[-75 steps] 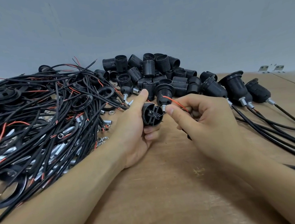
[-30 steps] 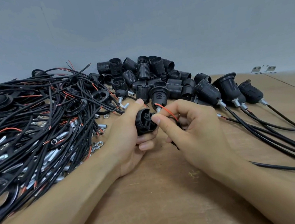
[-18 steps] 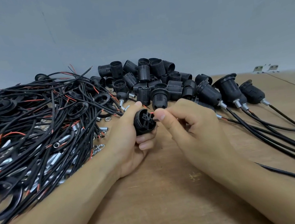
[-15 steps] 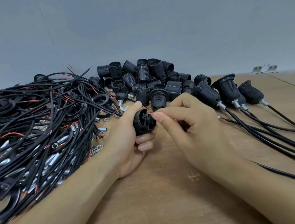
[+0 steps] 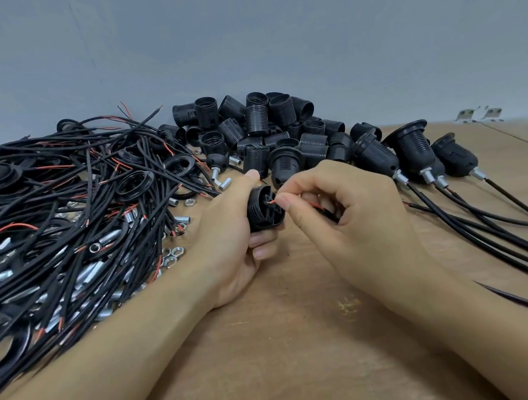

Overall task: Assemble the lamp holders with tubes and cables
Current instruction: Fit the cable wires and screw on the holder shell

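A small assembly workbench: a bare wooden tabletop (image 5: 305, 343) against a plain grey wall (image 5: 270, 34). Tangled black cables (image 5: 61, 223) heaped at nine o'clock, black lamp holder shells (image 5: 264, 127) piled at twelve, finished units (image 5: 412, 153) at two.

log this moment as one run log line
left hand grips lamp holder insert | right hand pinches red wire at insert

You will find no legible text, label, brand, number or sign anywhere here (the black lamp holders (image 5: 280, 125), the cables (image 5: 59, 203) and the wooden table (image 5: 289, 345) all show plain, unmarked surfaces).
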Demonstrator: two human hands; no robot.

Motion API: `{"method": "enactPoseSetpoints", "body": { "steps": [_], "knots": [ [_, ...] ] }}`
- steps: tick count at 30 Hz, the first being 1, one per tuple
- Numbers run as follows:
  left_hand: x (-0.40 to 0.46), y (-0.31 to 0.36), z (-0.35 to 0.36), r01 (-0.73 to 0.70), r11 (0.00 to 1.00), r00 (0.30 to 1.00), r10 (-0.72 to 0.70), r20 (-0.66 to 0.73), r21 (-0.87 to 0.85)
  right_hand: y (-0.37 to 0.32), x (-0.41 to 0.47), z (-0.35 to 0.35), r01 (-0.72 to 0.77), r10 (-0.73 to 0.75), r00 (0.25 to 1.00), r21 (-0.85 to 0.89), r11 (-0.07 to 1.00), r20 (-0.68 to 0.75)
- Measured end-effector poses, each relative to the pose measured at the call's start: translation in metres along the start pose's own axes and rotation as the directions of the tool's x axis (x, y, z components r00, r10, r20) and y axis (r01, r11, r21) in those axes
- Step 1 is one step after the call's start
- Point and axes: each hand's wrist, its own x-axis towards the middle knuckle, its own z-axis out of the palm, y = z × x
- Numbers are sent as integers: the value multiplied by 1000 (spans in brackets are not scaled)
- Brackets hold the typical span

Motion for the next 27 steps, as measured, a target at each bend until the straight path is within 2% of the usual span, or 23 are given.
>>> {"method": "enactPoseSetpoints", "body": {
  "steps": [11, 18, 24, 27],
  "knots": [
    [-1, -5, 1, -114, 970, 986, 136, -92, 213, 5, -1, 2, -8, 9, 999, -35, 999, 41],
    [-3, -3, 3, -83, 992, 987, 95, -130, 93, 2, -3, 11, -41, 41, 999, 1, 999, -20],
    [-5, -4, 6, -66, 991, 989, 81, -126, 119, 3, -4, 14, -19, 20, 999, 26, 999, -48],
    [-5, -3, 5, -47, 995, 991, 57, -119, 86, 1, -6, 16, 37, -39, 998, -41, 998, -53]
  ]
}}
